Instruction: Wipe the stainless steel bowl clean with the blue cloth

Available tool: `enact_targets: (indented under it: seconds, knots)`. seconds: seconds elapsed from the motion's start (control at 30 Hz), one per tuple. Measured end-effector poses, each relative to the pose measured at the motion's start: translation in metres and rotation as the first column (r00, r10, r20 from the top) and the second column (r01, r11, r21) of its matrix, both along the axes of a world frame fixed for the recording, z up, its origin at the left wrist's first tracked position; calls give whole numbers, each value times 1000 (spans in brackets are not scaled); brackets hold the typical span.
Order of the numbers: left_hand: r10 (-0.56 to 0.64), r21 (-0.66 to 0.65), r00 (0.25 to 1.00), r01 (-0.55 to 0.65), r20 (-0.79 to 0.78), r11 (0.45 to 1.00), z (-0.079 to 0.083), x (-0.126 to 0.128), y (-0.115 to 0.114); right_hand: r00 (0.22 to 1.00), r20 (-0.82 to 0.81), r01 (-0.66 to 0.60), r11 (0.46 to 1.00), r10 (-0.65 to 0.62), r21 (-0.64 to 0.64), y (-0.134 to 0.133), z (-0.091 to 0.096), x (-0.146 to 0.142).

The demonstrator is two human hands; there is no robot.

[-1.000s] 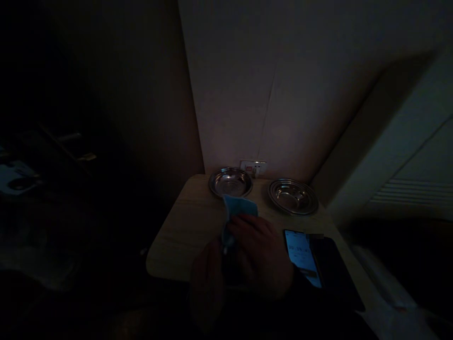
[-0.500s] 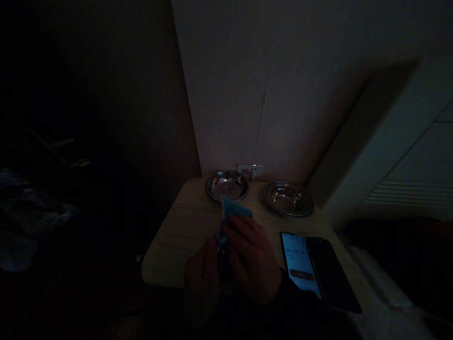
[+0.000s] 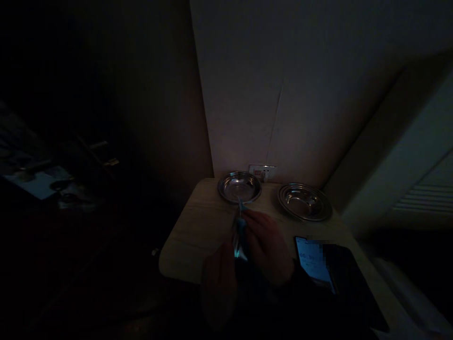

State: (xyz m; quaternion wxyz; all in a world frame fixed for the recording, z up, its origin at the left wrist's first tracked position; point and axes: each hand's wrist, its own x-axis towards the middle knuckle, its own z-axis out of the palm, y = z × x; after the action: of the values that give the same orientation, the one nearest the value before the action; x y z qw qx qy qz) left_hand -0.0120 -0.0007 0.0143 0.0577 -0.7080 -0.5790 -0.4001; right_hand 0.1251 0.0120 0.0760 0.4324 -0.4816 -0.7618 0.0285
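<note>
In the dim head view my right hand (image 3: 267,248) is closed on a blue cloth (image 3: 241,222), whose corner points up past the fingertips. Between my hands shows a narrow, shiny piece (image 3: 238,245) that looks like metal and catches bluish light; its full shape is hidden. My left hand (image 3: 220,278) is closed beside it, fingers pinched at its near left edge. Just beyond the cloth, a round shallow metal dish (image 3: 239,187) rests on the small wooden table (image 3: 189,236).
More round metal dishes (image 3: 303,202), apparently stacked, stand at the back right. A lit phone (image 3: 314,264) lies by my right forearm, next to a dark flat object (image 3: 354,283). A wall socket (image 3: 262,172) sits behind the table. Dark clutter (image 3: 46,182) is at far left.
The view has shifted, so the table and dishes appear farther right. The blue cloth, spread broadly before, now shows narrow and edge-on, and the shiny piece shows more between my hands.
</note>
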Motion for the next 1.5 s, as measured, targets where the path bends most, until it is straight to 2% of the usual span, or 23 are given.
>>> enact_targets:
  seconds: [0.07,0.13,0.23,0.33,0.47,0.6,0.73,0.83,0.9,1.07,1.2,1.3,1.4,1.47,1.5]
  knots:
    - [-18,-23,1000,19,15,1000,1,-3,2,1000,18,-14,999,13,32,-2,0,-3]
    - [29,-31,999,-28,35,999,2,-4,4,998,50,-44,997,41,56,-2,1,-5]
    - [89,12,996,-89,8,996,0,-1,1,999,-1,-39,999,39,-22,4,3,-4]
    - [55,81,998,-52,-41,995,-3,2,-3,997,-74,-26,998,22,-51,7,5,-2]
    - [42,150,996,-30,-75,988,-3,1,-6,998,-13,-66,998,66,9,5,4,-1]
    - [0,197,990,28,-143,980,3,-1,-3,998,-69,3,998,-7,-58,7,5,1]
    - [-5,27,999,4,43,1000,8,1,0,999,9,-52,999,52,13,3,8,-2]
    - [7,-94,989,6,145,996,11,3,2,1000,-15,-20,1000,19,-21,3,11,-3]
    - [25,-124,983,-2,182,992,14,2,4,1000,-28,0,999,-2,-47,2,12,-5]
    - [32,-193,976,10,217,981,22,-4,12,997,27,-73,997,72,23,5,13,-4]
    - [16,-209,968,38,251,977,18,-5,6,1000,-30,8,999,-10,-48,9,13,0]
    - [41,-208,957,21,288,978,17,-2,2,1000,-23,-12,1000,13,21,0,12,-4]
    - [62,-309,926,61,373,949,27,3,1,999,-46,-25,999,27,36,0,11,-3]
    - [86,-345,909,66,408,936,39,9,1,991,-133,-31,998,24,-54,12,13,5]
    - [170,-385,859,34,483,922,46,12,0,979,-202,-57,993,35,-106,19,14,11]
